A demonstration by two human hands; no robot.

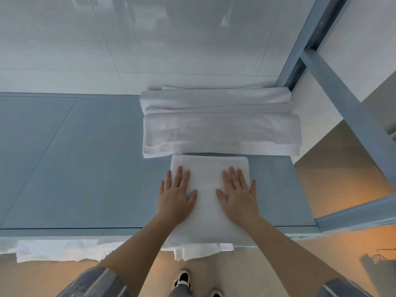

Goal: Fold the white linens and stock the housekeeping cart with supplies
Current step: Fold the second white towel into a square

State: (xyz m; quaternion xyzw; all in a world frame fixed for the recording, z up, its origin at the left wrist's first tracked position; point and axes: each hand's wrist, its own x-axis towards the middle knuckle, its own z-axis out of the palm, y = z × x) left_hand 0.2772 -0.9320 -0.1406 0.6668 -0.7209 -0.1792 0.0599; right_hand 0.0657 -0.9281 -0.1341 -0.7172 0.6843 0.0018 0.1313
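Note:
A folded white linen (209, 168) lies on the blue-grey shelf surface (85, 163), its near end hanging over the front edge. My left hand (175, 191) rests flat on its left side, fingers spread. My right hand (239, 191) presses flat on its right side, fingers spread too. Just beyond it sits a stack of folded white linens (220, 123) against the back wall.
More white cloth (60, 249) hangs below the shelf's front edge at the left. A blue metal frame post (347, 108) stands at the right. White tiled wall (128, 39) rises behind. My shoes (182, 278) show on the beige floor.

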